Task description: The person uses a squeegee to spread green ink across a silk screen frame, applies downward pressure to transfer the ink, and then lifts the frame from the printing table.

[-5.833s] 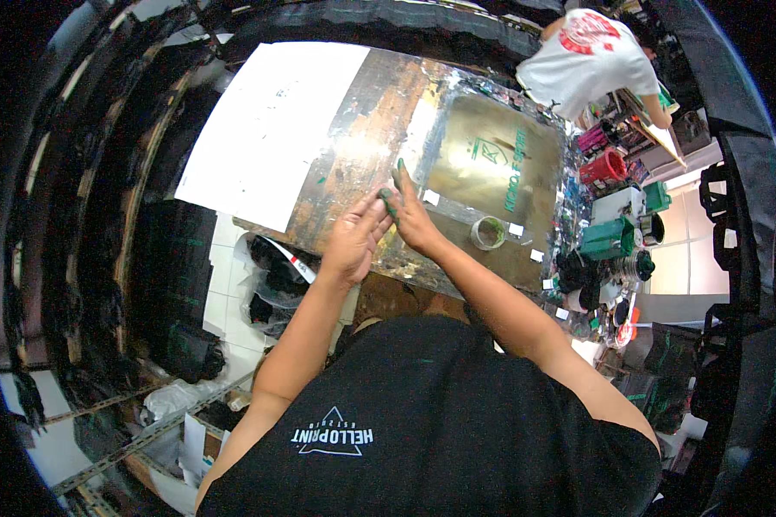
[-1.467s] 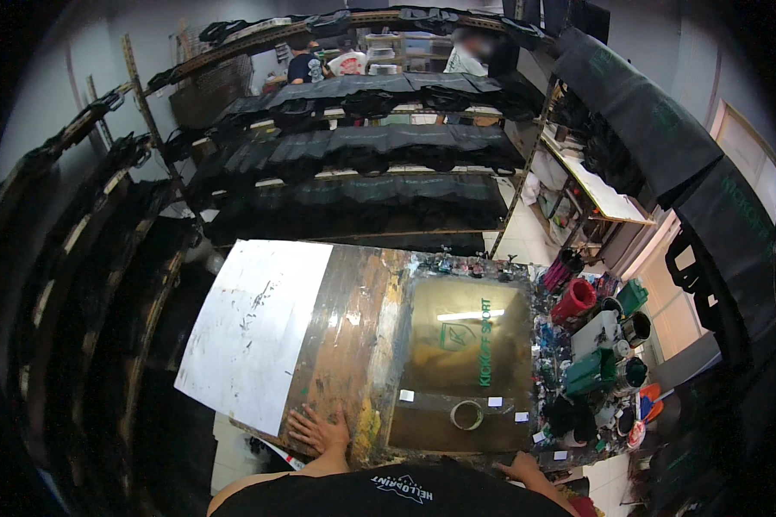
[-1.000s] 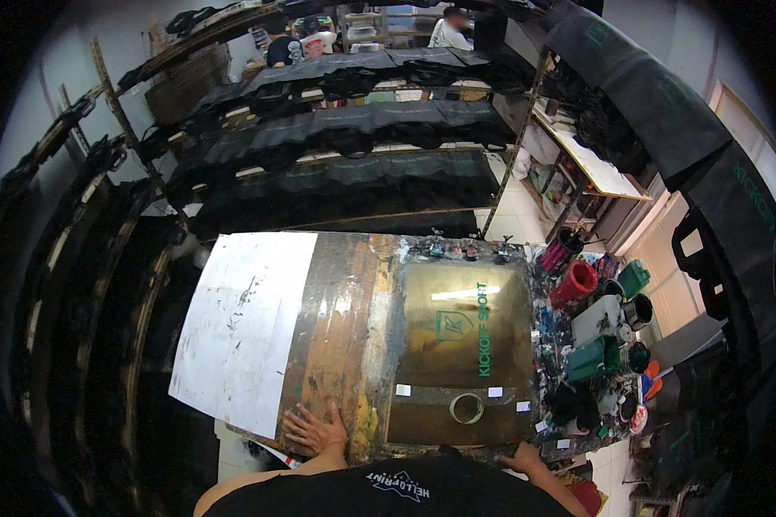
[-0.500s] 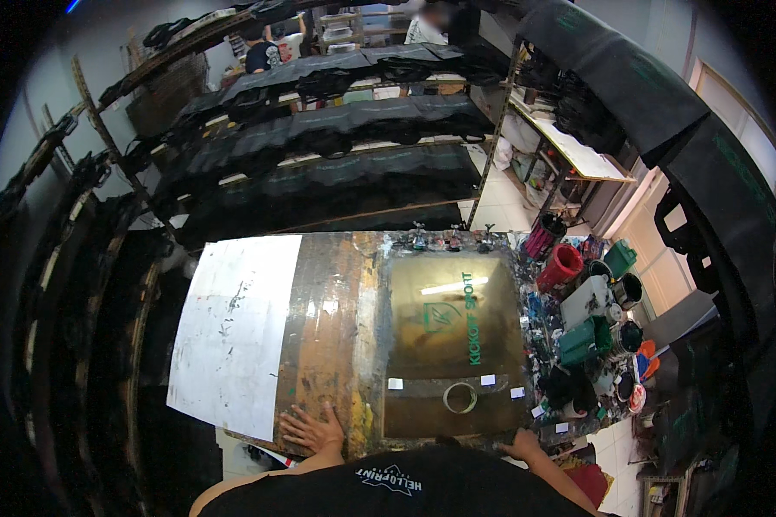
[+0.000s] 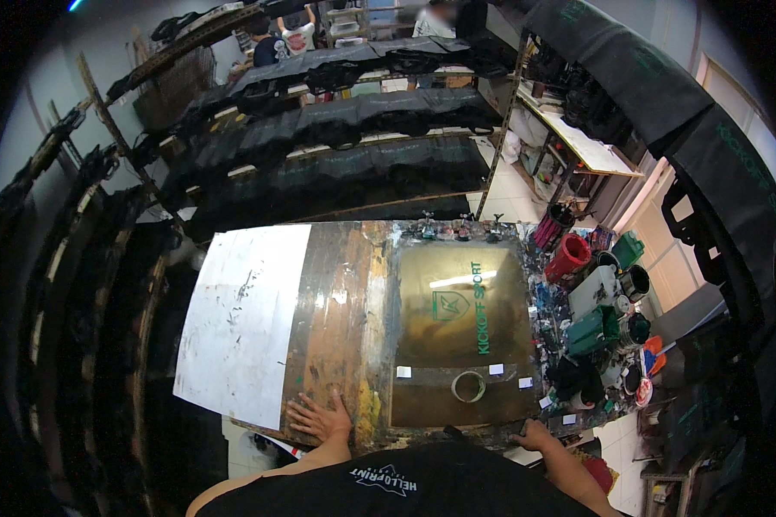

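Observation:
My left hand [image 5: 320,418] lies flat on the paint-stained wooden tabletop [image 5: 332,336], fingers spread, just right of the lower corner of a large white sheet [image 5: 241,319]. At the table's near edge, my right hand [image 5: 536,435] is closed with its fingers curled; what they grip is hidden. Between and beyond my hands lies a shiny golden-brown printing screen [image 5: 431,258] with a green emblem and green lettering. A roll of tape [image 5: 469,387] rests on its near part. Small white paper squares [image 5: 403,372] are scattered around there.
Ink-smeared pots, a red bucket [image 5: 568,258] and a green container [image 5: 592,329] crowd the table's right side. Small clamps [image 5: 464,228] line the far edge. Racks of black bags [image 5: 353,177] stand beyond and at left; more hang at right. People [image 5: 272,47] are at the back.
The view has shifted slightly, so the table appears a little further right and higher. Both hands keep their places on the table.

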A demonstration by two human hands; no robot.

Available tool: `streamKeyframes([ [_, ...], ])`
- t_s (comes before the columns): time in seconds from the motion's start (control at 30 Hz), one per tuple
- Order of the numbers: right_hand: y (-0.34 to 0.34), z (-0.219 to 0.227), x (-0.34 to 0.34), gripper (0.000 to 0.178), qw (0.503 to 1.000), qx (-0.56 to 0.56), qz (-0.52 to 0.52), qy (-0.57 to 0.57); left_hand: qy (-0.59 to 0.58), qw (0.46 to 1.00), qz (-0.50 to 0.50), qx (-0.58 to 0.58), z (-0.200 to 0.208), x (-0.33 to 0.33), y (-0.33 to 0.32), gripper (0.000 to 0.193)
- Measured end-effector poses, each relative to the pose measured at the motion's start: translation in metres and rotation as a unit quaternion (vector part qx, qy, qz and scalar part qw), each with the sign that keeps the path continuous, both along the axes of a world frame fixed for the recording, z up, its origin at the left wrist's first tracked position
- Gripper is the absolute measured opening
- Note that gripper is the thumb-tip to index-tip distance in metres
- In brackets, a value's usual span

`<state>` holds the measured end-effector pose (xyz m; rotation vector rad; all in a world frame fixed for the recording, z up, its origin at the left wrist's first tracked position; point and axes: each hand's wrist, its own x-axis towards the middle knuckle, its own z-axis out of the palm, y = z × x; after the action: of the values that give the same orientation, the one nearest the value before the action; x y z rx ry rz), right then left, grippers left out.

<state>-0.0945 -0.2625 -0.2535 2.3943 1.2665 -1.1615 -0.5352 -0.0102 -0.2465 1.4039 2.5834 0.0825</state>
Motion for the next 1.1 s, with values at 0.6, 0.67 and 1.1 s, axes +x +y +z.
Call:
streamKeyframes([
  [0.6,-0.012,-0.029,0.0,0.064,0.996,0.043,0.029,-0.077,0.023,1.0,-0.003,0.005,-0.011,-0.002,0.0,0.093],
  [0.67,-0.012,-0.024,-0.006,0.064,0.996,0.046,0.0,-0.071,0.046,0.999,-0.003,0.017,-0.009,0.0,-0.001,0.09],
  [1.1,-0.023,-0.016,-0.001,0.031,0.974,0.169,-0.15,0.032,0.015,1.0,-0.005,0.022,-0.009,-0.004,-0.005,0.094],
])
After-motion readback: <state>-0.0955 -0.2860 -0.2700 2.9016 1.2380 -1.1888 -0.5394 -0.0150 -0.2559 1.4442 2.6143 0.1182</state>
